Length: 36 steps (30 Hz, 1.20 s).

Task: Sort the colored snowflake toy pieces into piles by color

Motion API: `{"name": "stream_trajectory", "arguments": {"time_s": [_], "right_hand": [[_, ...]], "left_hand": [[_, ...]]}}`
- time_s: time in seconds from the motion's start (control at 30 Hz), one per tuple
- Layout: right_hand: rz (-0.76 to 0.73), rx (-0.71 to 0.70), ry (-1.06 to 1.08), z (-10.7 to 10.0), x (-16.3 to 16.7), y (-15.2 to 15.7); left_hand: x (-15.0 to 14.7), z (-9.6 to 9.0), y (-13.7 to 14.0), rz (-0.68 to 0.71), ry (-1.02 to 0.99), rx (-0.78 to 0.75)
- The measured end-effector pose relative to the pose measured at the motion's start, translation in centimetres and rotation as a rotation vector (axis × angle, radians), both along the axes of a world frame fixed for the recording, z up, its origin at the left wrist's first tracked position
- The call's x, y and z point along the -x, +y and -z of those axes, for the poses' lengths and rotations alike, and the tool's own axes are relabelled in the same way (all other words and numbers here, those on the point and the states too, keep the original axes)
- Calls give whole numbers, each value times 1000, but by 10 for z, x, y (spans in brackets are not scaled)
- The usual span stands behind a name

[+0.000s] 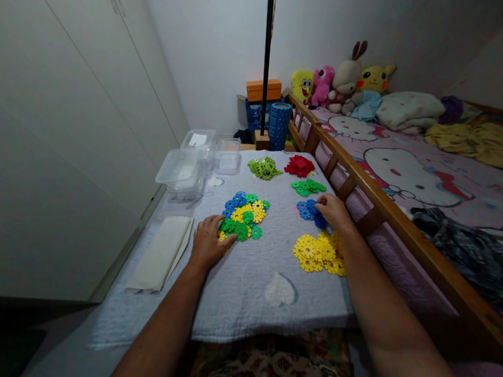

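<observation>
My left hand (pixel 210 240) rests at the left edge of a mixed pile of plastic snowflake discs (pixel 237 227), thumb and fingers apart, touching it. Blue, green and yellow discs overlap in that pile. On the right, my right hand (pixel 333 210) pinches a blue snowflake disc (pixel 320 220) over the small blue pile (pixel 306 209); its fingers partly cover the disc. Nearer to me, yellow discs (pixel 315 252) lie in a heap, partly hidden by my right forearm. Beyond the blue pile are green discs (pixel 307 187), then red pieces (pixel 299 166) and light green pieces (pixel 264 168).
A grey cloth (pixel 256 305) covers the table. Clear plastic containers (pixel 182 175) stand at the back left, with a folded cream cloth (pixel 160 253) in front of them. A wooden bed rail (pixel 382 221) borders the right side. A black pole (pixel 266 65) rises behind the table.
</observation>
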State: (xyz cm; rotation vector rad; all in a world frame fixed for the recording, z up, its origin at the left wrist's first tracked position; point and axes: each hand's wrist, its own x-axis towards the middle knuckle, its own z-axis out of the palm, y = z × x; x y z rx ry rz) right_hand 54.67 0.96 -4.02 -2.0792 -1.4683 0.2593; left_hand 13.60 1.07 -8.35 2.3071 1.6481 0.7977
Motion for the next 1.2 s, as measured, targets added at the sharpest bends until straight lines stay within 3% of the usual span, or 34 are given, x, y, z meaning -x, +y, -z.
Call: {"name": "stream_trajectory", "arguments": {"time_s": [0.43,0.67,1.0,1.2], "right_hand": [[-1,19,-199,9,1,9],[-46,75,-157,1,-16,-9],[-110,240,-355,6,-21,-34],[-73,198,-336,10,-19,-29]], "left_hand": [[1,2,2,7,-3,-3],[1,3,2,3,2,-13],[1,4,2,8,6,-12],[2,2,3,20,-8,-6]]}}
